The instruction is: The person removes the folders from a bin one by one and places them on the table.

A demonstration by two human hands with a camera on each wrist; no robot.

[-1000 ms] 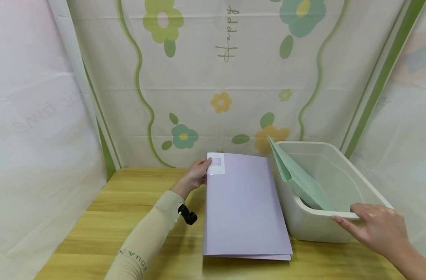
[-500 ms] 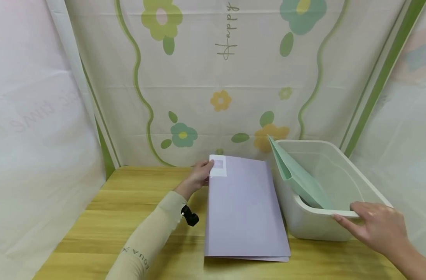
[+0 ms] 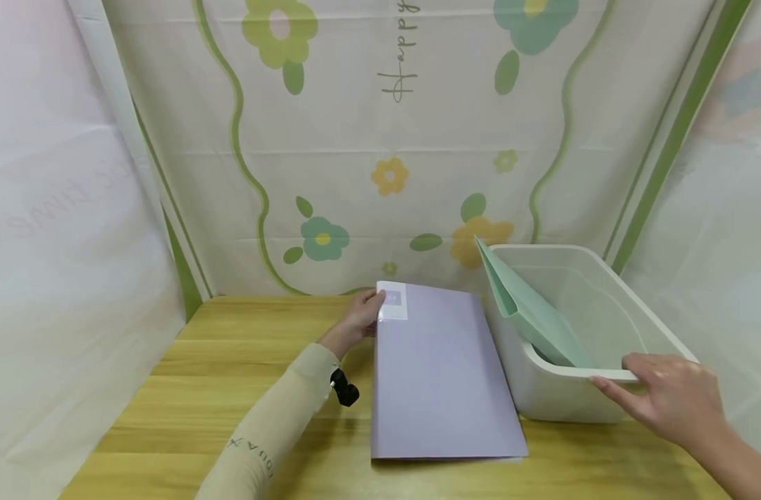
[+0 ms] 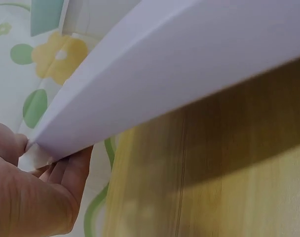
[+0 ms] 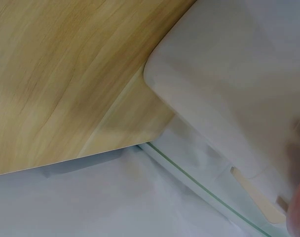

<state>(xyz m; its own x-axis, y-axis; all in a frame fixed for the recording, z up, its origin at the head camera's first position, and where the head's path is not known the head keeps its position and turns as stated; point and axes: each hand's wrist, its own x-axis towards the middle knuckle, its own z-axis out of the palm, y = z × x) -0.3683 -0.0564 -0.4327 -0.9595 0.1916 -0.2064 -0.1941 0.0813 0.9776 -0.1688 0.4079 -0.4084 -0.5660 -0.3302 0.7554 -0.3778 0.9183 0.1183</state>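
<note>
Head view: lilac folder (image 3: pixel 443 382) in the left hand (image 3: pixel 360 316), right hand (image 3: pixel 674 396) on the bin.

So the left hand pinches the folder by its corner with the white label (image 3: pixel 394 301), thumb on top. It's tilted over the wooden tabletop (image 3: pixel 187 403), labelled end toward the back edge; can't tell if the lower end touches down. Right hand grips the near rim of the white plastic bin (image 3: pixel 568 399), which sits toward the tabletop's right edge, just beside the folder. A mint-green folder (image 3: pixel 537 312) leans in there, one corner poking above the rim.
</note>
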